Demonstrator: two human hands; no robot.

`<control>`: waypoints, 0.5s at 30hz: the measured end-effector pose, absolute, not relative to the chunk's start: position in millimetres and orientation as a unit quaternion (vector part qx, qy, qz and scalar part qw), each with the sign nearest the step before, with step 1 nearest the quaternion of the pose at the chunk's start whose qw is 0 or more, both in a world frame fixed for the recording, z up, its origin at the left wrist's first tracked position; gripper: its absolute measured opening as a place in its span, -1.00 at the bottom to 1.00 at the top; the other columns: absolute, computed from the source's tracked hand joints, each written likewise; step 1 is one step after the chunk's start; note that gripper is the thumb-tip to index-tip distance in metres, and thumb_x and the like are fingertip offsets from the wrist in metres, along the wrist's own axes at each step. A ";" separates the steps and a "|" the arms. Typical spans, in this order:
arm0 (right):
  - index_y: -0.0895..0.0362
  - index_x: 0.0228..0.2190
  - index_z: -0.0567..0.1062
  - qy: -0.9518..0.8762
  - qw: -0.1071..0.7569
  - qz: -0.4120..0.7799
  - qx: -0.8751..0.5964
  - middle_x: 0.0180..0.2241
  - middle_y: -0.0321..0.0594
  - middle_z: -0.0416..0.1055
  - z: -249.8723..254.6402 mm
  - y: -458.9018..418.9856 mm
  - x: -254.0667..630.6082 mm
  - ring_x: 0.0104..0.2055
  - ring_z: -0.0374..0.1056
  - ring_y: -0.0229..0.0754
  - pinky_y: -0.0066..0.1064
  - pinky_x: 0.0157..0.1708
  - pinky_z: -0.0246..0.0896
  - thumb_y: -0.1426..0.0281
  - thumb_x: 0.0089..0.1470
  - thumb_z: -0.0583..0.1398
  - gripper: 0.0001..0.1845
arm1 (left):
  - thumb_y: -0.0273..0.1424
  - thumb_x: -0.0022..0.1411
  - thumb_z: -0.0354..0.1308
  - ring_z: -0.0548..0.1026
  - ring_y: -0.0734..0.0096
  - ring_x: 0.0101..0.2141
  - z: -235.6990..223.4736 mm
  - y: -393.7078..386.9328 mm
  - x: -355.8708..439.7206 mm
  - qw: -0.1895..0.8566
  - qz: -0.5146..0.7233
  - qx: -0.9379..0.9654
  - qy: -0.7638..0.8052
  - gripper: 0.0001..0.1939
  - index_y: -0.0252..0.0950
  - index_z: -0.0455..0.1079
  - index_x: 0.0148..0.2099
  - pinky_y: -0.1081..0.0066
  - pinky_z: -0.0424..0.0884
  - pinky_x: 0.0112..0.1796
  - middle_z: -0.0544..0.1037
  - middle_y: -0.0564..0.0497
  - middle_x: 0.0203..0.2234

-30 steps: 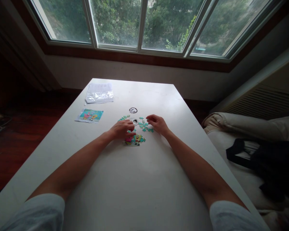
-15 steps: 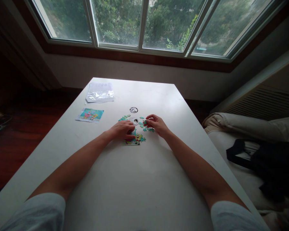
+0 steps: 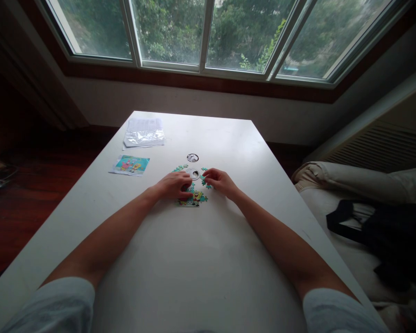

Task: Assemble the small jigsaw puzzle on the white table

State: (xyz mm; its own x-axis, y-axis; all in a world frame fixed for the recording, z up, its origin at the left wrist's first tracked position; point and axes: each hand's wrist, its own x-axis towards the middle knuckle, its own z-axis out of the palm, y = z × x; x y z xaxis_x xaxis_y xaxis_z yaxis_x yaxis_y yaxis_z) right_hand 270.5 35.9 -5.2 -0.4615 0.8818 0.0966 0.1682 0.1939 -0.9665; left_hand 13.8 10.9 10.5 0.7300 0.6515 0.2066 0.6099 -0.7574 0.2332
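A partly joined jigsaw puzzle point(image 3: 196, 200) with a yellow cartoon figure lies flat on the white table. My left hand point(image 3: 175, 186) rests over its left side, thumb and fingers apart, covering part of it. Loose green puzzle pieces point(image 3: 180, 168) lie beyond that hand. To the right, my right hand point(image 3: 222, 181) has its thumb and fingertips pinched together at a puzzle piece point(image 3: 204, 176), which the fingers partly hide. More loose pieces are scattered around and below these fingertips. Between the hands is a round white-rimmed hole cover point(image 3: 194, 174).
Another round opening point(image 3: 192, 157) sits farther back in the table point(image 3: 159, 259). On the left lie a picture sheet point(image 3: 131, 165) with cartoon figures and a clear plastic bag point(image 3: 144, 133) over paper. A pale sofa point(image 3: 319, 203) with dark clothing point(image 3: 388, 236) stands to the right.
My right hand has moved slightly left and its fingertips are lower among the loose pieces. The joined puzzle has shifted a little left and away under my left hand.
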 end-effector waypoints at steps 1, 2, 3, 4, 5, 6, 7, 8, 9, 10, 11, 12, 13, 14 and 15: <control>0.11 -0.20 0.55 -0.705 0.344 0.493 -0.377 -0.39 -0.26 0.53 -5.8 35.3 270.4 -0.41 0.35 -0.25 -0.40 -0.36 0.24 0.21 0.03 0.32 -0.69 | -0.12 0.22 0.26 0.38 0.35 -0.33 10.8 10.8 13.6 0.076 0.140 0.927 0.341 -0.70 -0.24 0.35 -0.34 0.37 0.25 -0.29 0.46 0.02 -0.38; 0.11 -0.20 0.56 -0.722 0.336 0.477 -0.372 -0.39 -0.26 0.52 -6.2 34.6 270.6 -0.41 0.32 -0.26 -0.41 -0.37 0.22 0.23 0.05 0.30 -0.71 | -0.13 0.21 0.26 0.37 0.35 -0.34 11.1 10.7 13.5 0.077 0.140 0.927 0.340 -0.70 -0.24 0.34 -0.34 0.37 0.25 -0.29 0.46 0.02 -0.39; 0.10 -0.20 0.57 -0.739 0.326 0.462 -0.366 -0.39 -0.27 0.52 -6.1 33.9 270.9 -0.42 0.30 -0.28 -0.42 -0.37 0.19 0.24 0.07 0.28 -0.73 | -0.14 0.21 0.26 0.37 0.35 -0.34 11.2 10.7 13.5 0.079 0.141 0.927 0.340 -0.71 -0.24 0.34 -0.34 0.37 0.26 -0.29 0.46 0.02 -0.39; 0.10 -0.20 0.58 -0.755 0.315 0.448 -0.360 -0.39 -0.28 0.51 -5.6 33.1 271.4 -0.43 0.28 -0.29 -0.43 -0.37 0.17 0.26 0.08 0.26 -0.74 | -0.14 0.21 0.26 0.37 0.35 -0.34 11.3 10.7 13.6 0.082 0.142 0.927 0.339 -0.71 -0.24 0.34 -0.34 0.36 0.26 -0.28 0.46 0.03 -0.40; 0.10 -0.21 0.59 -0.768 0.304 0.439 -0.355 -0.40 -0.29 0.50 -4.7 32.2 272.0 -0.43 0.26 -0.29 -0.44 -0.37 0.15 0.28 0.08 0.25 -0.75 | -0.14 0.20 0.26 0.37 0.35 -0.34 11.2 10.8 13.6 0.084 0.143 0.926 0.338 -0.71 -0.24 0.34 -0.34 0.36 0.27 -0.28 0.46 0.03 -0.40; 0.10 -0.21 0.59 -0.779 0.293 0.431 -0.350 -0.40 -0.29 0.49 -3.5 31.3 272.5 -0.43 0.25 -0.30 -0.44 -0.37 0.14 0.30 0.08 0.24 -0.76 | -0.14 0.20 0.27 0.37 0.35 -0.34 11.0 11.0 13.7 0.086 0.143 0.926 0.338 -0.71 -0.24 0.34 -0.34 0.36 0.27 -0.27 0.46 0.03 -0.41; 0.11 -0.22 0.60 -0.788 0.282 0.425 -0.345 -0.40 -0.30 0.49 -2.1 30.4 273.0 -0.43 0.25 -0.30 -0.45 -0.37 0.12 0.32 0.08 0.23 -0.76 | -0.13 0.19 0.27 0.38 0.35 -0.34 10.7 11.2 13.8 0.088 0.142 0.926 0.338 -0.70 -0.23 0.34 -0.34 0.36 0.27 -0.27 0.47 0.03 -0.41; 0.11 -0.22 0.60 -0.796 0.271 0.421 -0.340 -0.40 -0.30 0.49 -0.7 29.6 273.4 -0.42 0.24 -0.30 -0.45 -0.36 0.11 0.34 0.07 0.22 -0.76 | -0.11 0.18 0.28 0.38 0.34 -0.34 10.3 11.5 13.8 0.088 0.142 0.926 0.338 -0.69 -0.23 0.34 -0.34 0.36 0.27 -0.27 0.47 0.03 -0.41; 0.11 -0.22 0.60 -0.802 0.262 0.419 -0.334 -0.40 -0.30 0.49 0.5 28.9 273.7 -0.42 0.24 -0.29 -0.45 -0.36 0.10 0.35 0.06 0.22 -0.76 | -0.10 0.18 0.28 0.38 0.34 -0.34 9.9 11.7 13.8 0.088 0.141 0.926 0.339 -0.68 -0.23 0.34 -0.34 0.36 0.27 -0.27 0.47 0.03 -0.41; 0.11 -0.22 0.60 -0.808 0.254 0.418 -0.329 -0.40 -0.30 0.49 1.4 28.3 274.1 -0.41 0.24 -0.29 -0.45 -0.36 0.09 0.36 0.05 0.21 -0.76 | -0.09 0.18 0.28 0.38 0.33 -0.34 9.6 11.8 13.9 0.087 0.139 0.926 0.339 -0.67 -0.23 0.34 -0.34 0.36 0.27 -0.27 0.47 0.03 -0.41; 0.11 -0.22 0.60 -0.812 0.247 0.418 -0.324 -0.40 -0.31 0.49 1.9 27.9 274.4 -0.41 0.24 -0.29 -0.45 -0.36 0.09 0.37 0.05 0.21 -0.76 | -0.09 0.18 0.28 0.38 0.33 -0.33 9.3 11.9 13.9 0.086 0.138 0.926 0.340 -0.66 -0.23 0.33 -0.34 0.36 0.27 -0.27 0.47 0.03 -0.41; 0.11 -0.22 0.60 -0.814 0.242 0.419 -0.320 -0.41 -0.31 0.48 2.1 27.7 274.8 -0.41 0.23 -0.29 -0.45 -0.36 0.08 0.38 0.04 0.21 -0.75 | -0.09 0.19 0.28 0.38 0.34 -0.33 9.1 11.9 14.0 0.085 0.137 0.927 0.340 -0.66 -0.23 0.33 -0.34 0.36 0.27 -0.27 0.47 0.03 -0.41; 0.11 -0.22 0.60 -0.816 0.237 0.421 -0.317 -0.41 -0.32 0.48 2.1 27.7 275.2 -0.41 0.22 -0.29 -0.45 -0.37 0.07 0.39 0.04 0.20 -0.75 | -0.08 0.19 0.28 0.38 0.34 -0.33 9.0 11.9 14.0 0.085 0.137 0.926 0.340 -0.66 -0.23 0.32 -0.34 0.36 0.27 -0.27 0.46 0.03 -0.40; 0.12 -0.22 0.60 -0.816 0.235 0.423 -0.315 -0.41 -0.32 0.47 1.9 27.9 275.7 -0.42 0.21 -0.30 -0.45 -0.37 0.07 0.40 0.04 0.20 -0.75 | -0.08 0.19 0.28 0.38 0.34 -0.33 9.0 11.7 14.0 0.085 0.136 0.926 0.341 -0.65 -0.23 0.32 -0.34 0.36 0.27 -0.27 0.46 0.03 -0.40; 0.12 -0.22 0.60 -0.817 0.233 0.425 -0.314 -0.42 -0.33 0.46 1.7 28.1 276.2 -0.42 0.20 -0.30 -0.45 -0.38 0.06 0.40 0.04 0.20 -0.75 | -0.08 0.18 0.28 0.38 0.34 -0.33 9.1 11.6 14.0 0.086 0.136 0.926 0.342 -0.65 -0.23 0.32 -0.34 0.37 0.26 -0.27 0.46 0.03 -0.40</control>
State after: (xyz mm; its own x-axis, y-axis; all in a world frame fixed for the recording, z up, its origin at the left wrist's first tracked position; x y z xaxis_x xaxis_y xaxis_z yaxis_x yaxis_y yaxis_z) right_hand 276.2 28.1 1.7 -0.6949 0.7100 0.1141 0.3147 0.4429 -0.8396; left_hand 14.0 11.6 9.1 0.7300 0.6558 0.1925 0.6092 -0.7520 0.2516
